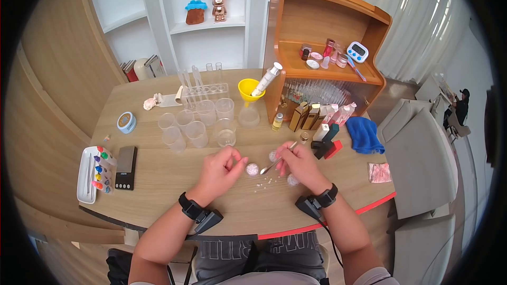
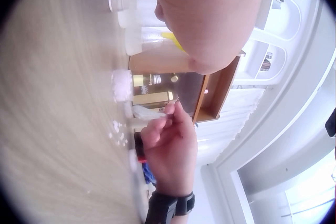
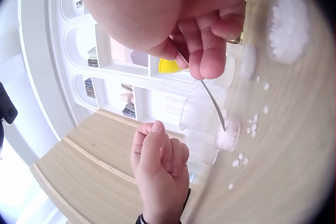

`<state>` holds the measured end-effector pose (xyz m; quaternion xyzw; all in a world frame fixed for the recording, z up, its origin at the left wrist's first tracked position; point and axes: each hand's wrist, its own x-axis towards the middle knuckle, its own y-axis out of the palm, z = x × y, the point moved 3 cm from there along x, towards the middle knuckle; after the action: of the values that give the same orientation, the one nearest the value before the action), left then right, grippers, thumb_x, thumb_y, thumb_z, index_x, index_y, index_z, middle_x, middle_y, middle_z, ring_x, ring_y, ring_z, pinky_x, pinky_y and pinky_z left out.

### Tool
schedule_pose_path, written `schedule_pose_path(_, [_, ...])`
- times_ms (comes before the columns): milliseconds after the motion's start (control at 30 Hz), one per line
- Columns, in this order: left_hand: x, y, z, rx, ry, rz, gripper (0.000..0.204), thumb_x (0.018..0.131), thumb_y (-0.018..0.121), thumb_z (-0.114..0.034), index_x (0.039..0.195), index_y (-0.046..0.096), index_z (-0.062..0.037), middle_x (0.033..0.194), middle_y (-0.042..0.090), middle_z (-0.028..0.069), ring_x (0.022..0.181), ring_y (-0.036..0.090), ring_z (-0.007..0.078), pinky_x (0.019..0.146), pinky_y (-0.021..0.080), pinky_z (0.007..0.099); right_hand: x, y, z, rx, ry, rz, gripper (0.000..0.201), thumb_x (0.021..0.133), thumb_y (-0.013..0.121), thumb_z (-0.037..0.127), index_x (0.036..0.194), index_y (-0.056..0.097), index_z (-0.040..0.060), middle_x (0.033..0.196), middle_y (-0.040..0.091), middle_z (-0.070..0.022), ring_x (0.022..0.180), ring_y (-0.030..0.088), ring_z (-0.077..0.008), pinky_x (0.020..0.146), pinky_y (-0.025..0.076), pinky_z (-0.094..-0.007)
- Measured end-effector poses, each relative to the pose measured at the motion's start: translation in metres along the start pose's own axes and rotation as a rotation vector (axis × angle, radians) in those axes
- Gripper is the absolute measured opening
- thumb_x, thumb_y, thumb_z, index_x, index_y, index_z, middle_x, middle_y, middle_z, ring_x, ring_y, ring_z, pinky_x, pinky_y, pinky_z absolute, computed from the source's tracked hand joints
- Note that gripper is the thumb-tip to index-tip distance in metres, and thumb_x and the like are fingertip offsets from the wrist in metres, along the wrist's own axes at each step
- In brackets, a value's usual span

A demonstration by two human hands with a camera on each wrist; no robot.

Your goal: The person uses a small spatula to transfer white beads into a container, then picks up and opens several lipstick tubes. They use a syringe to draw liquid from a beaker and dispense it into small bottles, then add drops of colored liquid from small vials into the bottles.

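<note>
In the head view, my right hand [image 1: 300,164] pinches a small metal spoon [image 1: 272,165] whose bowl points down and left. Its tip comes close to a small clear jar [image 1: 252,169] of pale pink bits and overlaps it in the right wrist view. My left hand [image 1: 221,168] is held left of this jar, fingers curled and nothing visible in them. Two more small jars, one [image 1: 272,155] behind the spoon and one [image 1: 293,180] below the right hand, hold whitish pieces. Loose white pieces [image 3: 254,127] lie scattered on the wooden tabletop.
Several clear plastic cups [image 1: 196,134] stand behind my left hand, with a test tube rack [image 1: 211,92] farther back. A yellow funnel [image 1: 250,91] sits on a flask. Boxes [image 1: 298,116] and a blue cloth [image 1: 364,135] lie right; a black scale [image 1: 126,168] lies left.
</note>
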<state>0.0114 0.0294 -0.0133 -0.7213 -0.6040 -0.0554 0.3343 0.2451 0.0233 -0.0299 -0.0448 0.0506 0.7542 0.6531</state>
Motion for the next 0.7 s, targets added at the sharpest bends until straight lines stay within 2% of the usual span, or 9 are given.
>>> schedule_pose_path(133, [-0.001,0.000,0.000,-0.002,0.012,0.001,0.018,0.088,0.074,-0.006,0.082,0.057,-0.0066,0.051,0.036,-0.0027,0.047,0.032,0.0065,0.046,0.027,0.0273,0.001,-0.001,0.000,0.091,-0.032,-0.026,0.025,0.105,0.054,0.021,0.094,0.063,0.0000,0.078,0.065,-0.0058,0.062,0.063,-0.0119,0.057,0.050,-0.0246])
schedule_pose_path(333, [-0.001,0.000,0.000,-0.017,-0.006,0.011,0.019,0.089,0.073,-0.005,0.081,0.056,-0.0068,0.051,0.035,-0.0032,0.047,0.032,0.0063,0.046,0.027,0.0274,0.001,0.003,0.002,-0.059,-0.053,-0.016,0.027,0.106,0.053,0.022,0.096,0.063,-0.0009,0.079,0.066,-0.0065,0.062,0.064,-0.0126,0.060,0.048,-0.0239])
schedule_pose_path(533, [-0.001,0.001,0.001,-0.008,-0.001,0.014,0.019,0.089,0.073,-0.006,0.080,0.056,-0.0068,0.052,0.035,-0.0032,0.048,0.031,0.0065,0.046,0.028,0.0271,0.001,0.000,0.001,0.006,-0.029,-0.071,0.025,0.104,0.054,0.020,0.095,0.063,-0.0011,0.078,0.066,-0.0067,0.061,0.063,-0.0123,0.056,0.049,-0.0245])
schedule_pose_path(700, [-0.001,0.000,0.002,-0.008,-0.011,0.023,0.019,0.089,0.073,-0.007,0.081,0.056,-0.0065,0.053,0.036,-0.0033,0.049,0.032,0.0062,0.047,0.028,0.0268,0.007,-0.006,-0.008,0.011,-0.080,-0.093,0.023,0.105,0.054,0.023,0.095,0.062,0.0032,0.075,0.066,-0.0055,0.062,0.063,-0.0116,0.055,0.050,-0.0233])
